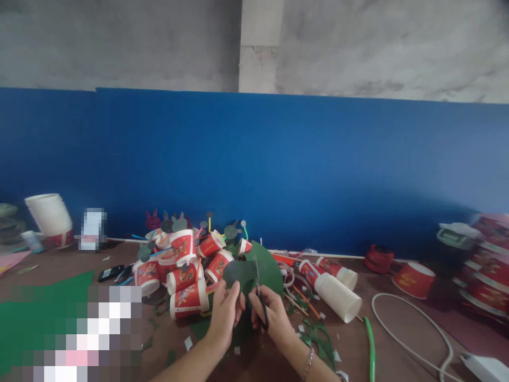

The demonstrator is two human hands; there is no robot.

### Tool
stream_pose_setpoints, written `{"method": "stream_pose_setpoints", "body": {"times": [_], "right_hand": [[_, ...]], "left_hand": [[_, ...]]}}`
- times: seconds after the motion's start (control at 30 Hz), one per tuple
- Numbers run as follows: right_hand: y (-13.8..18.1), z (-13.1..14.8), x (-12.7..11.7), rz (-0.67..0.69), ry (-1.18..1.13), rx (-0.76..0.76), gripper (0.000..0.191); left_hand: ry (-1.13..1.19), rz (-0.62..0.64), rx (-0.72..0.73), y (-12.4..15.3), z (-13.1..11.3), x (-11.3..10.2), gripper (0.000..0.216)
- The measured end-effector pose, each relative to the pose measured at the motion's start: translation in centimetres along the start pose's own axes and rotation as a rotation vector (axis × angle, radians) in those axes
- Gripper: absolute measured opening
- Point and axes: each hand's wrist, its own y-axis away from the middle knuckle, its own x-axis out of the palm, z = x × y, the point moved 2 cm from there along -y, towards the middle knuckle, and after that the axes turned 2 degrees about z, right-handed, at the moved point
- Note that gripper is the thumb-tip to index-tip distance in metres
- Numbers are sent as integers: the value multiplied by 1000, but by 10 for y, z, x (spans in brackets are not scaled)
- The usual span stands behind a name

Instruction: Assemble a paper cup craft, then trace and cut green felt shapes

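My left hand [223, 314] pinches a piece of dark green paper [237, 273] between thumb and fingers. Black-handled scissors [263, 306] are in my right hand [275, 314], its fingers through the loops. Their blades point away from me at the paper's right edge; whether they are parted is hard to make out. Behind the held piece lies a larger round green sheet [270, 268]. Left of my hands is a heap of red-and-white paper cups [188, 298], several with straws and small paper animal shapes [180, 223] attached.
Stacked white cups [339, 297] lie to the right, near a green tube [370, 347] and a looped white cable [417, 353]. Green paper scraps [320, 339] litter the brown table. At left are a green sheet [79, 284] and a white cup stack [50, 215]. A blue wall panel [254, 159] stands behind.
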Motion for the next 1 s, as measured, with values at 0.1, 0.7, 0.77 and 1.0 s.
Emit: {"method": "stream_pose_setpoints", "body": {"times": [0.1, 0.7, 0.77, 1.0], "right_hand": [[-1, -2, 0, -1, -1, -10, 36], [1, 0, 2, 199, -54, 171, 46], [1, -2, 1, 242, -51, 181, 45], [-2, -12, -1, 263, 47, 233, 43]], "left_hand": [[4, -2, -6, 0, 1, -1, 38], [622, 17, -294, 0, -14, -5, 47], [664, 103, -301, -1, -15, -4, 49], [700, 156, -273, -4, -14, -2, 41]]}}
